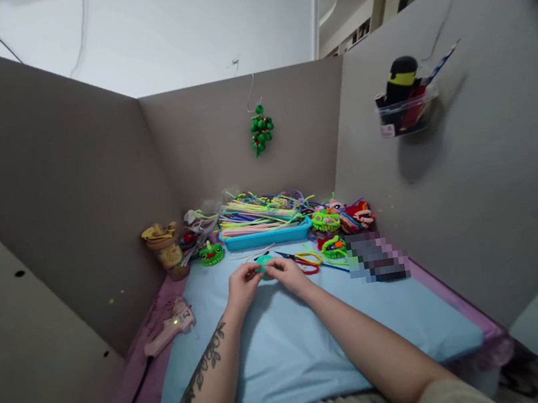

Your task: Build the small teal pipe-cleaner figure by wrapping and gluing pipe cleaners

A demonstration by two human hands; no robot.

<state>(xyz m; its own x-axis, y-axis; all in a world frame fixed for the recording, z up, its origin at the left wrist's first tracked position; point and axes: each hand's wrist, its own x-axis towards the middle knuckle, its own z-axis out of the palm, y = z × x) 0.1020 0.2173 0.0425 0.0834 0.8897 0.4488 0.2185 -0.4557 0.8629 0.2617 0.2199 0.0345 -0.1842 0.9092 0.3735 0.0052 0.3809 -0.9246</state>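
Both my hands meet over the light blue cloth (290, 340) in the middle of the desk. My left hand (242, 285) and my right hand (287, 273) are closed in a pinch on a small teal-green pipe-cleaner piece (264, 265) held between their fingertips. A white stem sticks out of the piece toward the back. Red-handled scissors (303, 262) lie just beyond my right hand. Small green pipe-cleaner figures (332, 247) sit behind them.
A blue tray (267, 235) heaped with coloured pipe cleaners stands at the back. A pink glue gun (169, 327) lies at the left edge, a wooden cup (167, 249) behind it. Grey cardboard walls enclose the desk; a green ornament (261, 128) hangs on the back wall, a holder (406, 107) on the right.
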